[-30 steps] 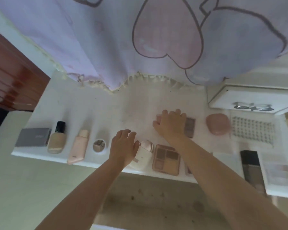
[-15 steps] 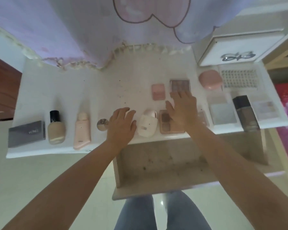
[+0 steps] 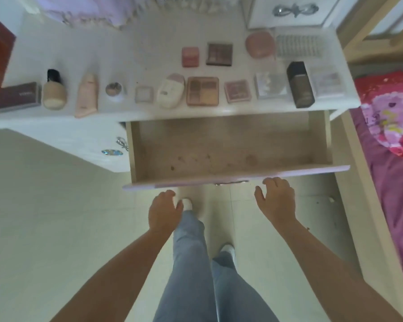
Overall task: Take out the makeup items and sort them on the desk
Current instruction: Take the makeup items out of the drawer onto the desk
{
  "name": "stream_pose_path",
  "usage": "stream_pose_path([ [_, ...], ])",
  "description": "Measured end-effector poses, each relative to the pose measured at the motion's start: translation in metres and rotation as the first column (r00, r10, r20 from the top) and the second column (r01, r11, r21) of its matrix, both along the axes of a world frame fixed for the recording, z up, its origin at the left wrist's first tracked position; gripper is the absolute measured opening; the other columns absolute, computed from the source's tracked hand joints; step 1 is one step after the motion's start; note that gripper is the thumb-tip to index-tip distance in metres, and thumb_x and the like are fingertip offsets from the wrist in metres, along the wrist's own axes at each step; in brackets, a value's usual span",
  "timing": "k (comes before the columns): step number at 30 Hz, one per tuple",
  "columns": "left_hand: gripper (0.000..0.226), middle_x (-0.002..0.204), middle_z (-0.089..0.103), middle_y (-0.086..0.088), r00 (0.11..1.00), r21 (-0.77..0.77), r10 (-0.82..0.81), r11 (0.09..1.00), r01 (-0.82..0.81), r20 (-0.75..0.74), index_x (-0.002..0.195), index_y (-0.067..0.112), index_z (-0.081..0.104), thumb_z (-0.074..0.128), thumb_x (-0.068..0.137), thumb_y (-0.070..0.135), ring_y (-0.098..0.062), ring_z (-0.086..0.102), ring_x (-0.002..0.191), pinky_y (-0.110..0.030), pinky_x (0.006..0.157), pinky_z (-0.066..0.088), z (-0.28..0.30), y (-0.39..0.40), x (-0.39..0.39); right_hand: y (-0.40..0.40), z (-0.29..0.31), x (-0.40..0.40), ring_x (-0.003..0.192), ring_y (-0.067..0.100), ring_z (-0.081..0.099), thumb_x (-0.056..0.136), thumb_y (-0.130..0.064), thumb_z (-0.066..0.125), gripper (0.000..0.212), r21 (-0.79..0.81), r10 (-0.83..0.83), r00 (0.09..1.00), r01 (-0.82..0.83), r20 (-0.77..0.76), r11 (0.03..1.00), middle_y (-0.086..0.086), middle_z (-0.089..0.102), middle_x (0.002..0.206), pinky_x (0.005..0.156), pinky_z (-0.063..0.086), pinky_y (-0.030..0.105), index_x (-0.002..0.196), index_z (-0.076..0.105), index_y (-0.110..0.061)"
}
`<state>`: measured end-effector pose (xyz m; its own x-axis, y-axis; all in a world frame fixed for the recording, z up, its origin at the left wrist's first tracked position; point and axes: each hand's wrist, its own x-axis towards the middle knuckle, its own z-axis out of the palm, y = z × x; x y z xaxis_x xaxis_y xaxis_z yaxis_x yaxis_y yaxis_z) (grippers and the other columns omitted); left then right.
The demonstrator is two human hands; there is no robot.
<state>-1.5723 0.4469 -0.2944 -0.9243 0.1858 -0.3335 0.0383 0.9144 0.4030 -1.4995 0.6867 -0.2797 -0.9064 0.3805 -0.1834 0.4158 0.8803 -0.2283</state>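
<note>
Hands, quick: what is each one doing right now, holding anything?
Left hand: open, loosely curled, holding nothing, in front of the open drawer.
Right hand: open, holding nothing, fingertips close to the drawer front.

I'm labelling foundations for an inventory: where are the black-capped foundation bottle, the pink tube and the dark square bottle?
black-capped foundation bottle (image 3: 54,94): head view, beige body.
pink tube (image 3: 87,95): head view, mid-body.
dark square bottle (image 3: 300,86): head view, brown front.
</note>
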Motion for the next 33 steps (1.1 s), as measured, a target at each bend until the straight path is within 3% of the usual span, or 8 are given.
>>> stream_pose_path([
  [3, 0.050, 0.135, 0.046, -0.019, 0.949, -0.029, 0.275, 0.961, -0.274, 0.153, 0.134, -0.003, 0.038, 0.049, 0.093, 0.024, -0.030, 0.039, 0.129, -0.033, 0.105, 0.029, -0.010, -0.001, 0.027, -0.006, -0.020, 0.020, 0.090, 0.040, 0.063, 0.076, -0.028, 0.066, 0.046, 0.020, -0.142, 0.977, 0.141, 0.158, 0.990, 0.027, 0.065, 0.093, 0.069, 0.052, 0.042, 0.097, 0.060, 0.012],
  [5, 0.060, 0.146, 0.029, -0.022, 0.953, -0.026, 0.268, 0.963, -0.267, 0.142, 0.140, -0.005, 0.026, 0.048, 0.094, 0.027, -0.030, 0.024, 0.139, -0.032, 0.112, 0.018, -0.018, 0.000, 0.032, -0.010, -0.031, 0.021, 0.134, 0.038, 0.030, 0.090, -0.037, 0.051, 0.070, -0.007, -0.225, 0.946, 0.233, 0.234, 0.972, 0.029, 0.034, 0.141, 0.106, 0.032, 0.046, 0.134, 0.030, 0.012],
  [7, 0.068, 0.152, 0.013, -0.023, 0.969, -0.009, 0.228, 0.973, -0.229, 0.093, 0.143, -0.006, 0.016, 0.048, 0.094, 0.029, -0.030, 0.009, 0.143, -0.032, 0.116, 0.008, -0.027, 0.001, 0.028, -0.016, -0.040, 0.018, 0.143, 0.035, 0.006, 0.093, -0.043, 0.040, 0.078, -0.075, -0.269, 0.934, 0.293, 0.237, 0.953, 0.026, 0.007, 0.152, 0.115, 0.014, 0.043, 0.142, 0.007, 0.009],
  [17, 0.075, 0.148, 0.002, -0.036, 0.980, 0.110, 0.130, 0.987, -0.114, -0.149, 0.142, -0.010, 0.013, 0.044, 0.090, 0.035, -0.047, -0.001, 0.140, -0.048, 0.115, 0.009, -0.082, 0.004, 0.027, -0.042, -0.083, -0.016, 0.144, 0.027, -0.008, 0.089, -0.037, 0.052, 0.095, -0.514, -0.470, 0.881, 0.383, -0.045, 0.768, 0.021, -0.021, 0.151, 0.116, 0.005, 0.028, 0.139, -0.013, 0.010],
  [23, 0.072, 0.151, -0.012, -0.027, 0.986, 0.073, 0.142, 0.988, -0.136, -0.092, 0.145, -0.003, 0.000, 0.044, 0.093, 0.021, -0.037, -0.015, 0.141, -0.038, 0.117, -0.003, -0.076, 0.006, 0.023, -0.043, -0.080, -0.019, 0.143, 0.030, -0.007, 0.091, -0.041, 0.046, 0.092, -0.498, -0.503, 0.862, 0.411, -0.061, 0.764, 0.024, -0.021, 0.150, 0.118, 0.007, 0.035, 0.138, -0.013, 0.014],
  [26, 0.073, 0.151, -0.009, -0.028, 0.992, 0.107, 0.097, 0.990, -0.088, -0.084, 0.145, -0.004, 0.001, 0.046, 0.090, 0.012, -0.039, -0.014, 0.141, -0.040, 0.117, -0.003, -0.073, -0.003, 0.026, -0.045, -0.070, -0.016, 0.144, 0.022, -0.003, 0.091, -0.033, 0.050, 0.089, -0.598, -0.577, 0.807, 0.402, -0.128, 0.694, 0.018, -0.017, 0.152, 0.108, -0.001, 0.008, 0.140, -0.010, 0.010],
  [29, 0.067, 0.143, 0.013, -0.042, 0.972, 0.158, 0.072, 0.987, -0.037, -0.224, 0.139, -0.014, 0.020, 0.049, 0.080, 0.003, -0.055, 0.008, 0.135, -0.051, 0.113, 0.015, -0.068, -0.006, 0.022, -0.046, -0.067, -0.020, 0.144, 0.021, -0.003, 0.090, -0.027, 0.055, 0.089, -0.654, -0.609, 0.762, 0.350, -0.218, 0.671, 0.017, -0.021, 0.151, 0.087, -0.006, -0.010, 0.140, -0.009, 0.010],
  [33, 0.060, 0.121, 0.038, -0.052, 0.923, 0.096, -0.041, 0.992, 0.084, -0.384, 0.118, -0.022, 0.039, 0.034, 0.069, 0.012, -0.067, 0.036, 0.113, -0.066, 0.088, 0.035, -0.066, -0.012, 0.009, -0.041, -0.065, -0.028, 0.142, 0.029, -0.014, 0.087, -0.019, 0.059, 0.094, -0.621, -0.567, 0.754, 0.277, -0.333, 0.733, 0.026, -0.026, 0.147, 0.087, -0.010, -0.014, 0.137, -0.014, 0.014],
])
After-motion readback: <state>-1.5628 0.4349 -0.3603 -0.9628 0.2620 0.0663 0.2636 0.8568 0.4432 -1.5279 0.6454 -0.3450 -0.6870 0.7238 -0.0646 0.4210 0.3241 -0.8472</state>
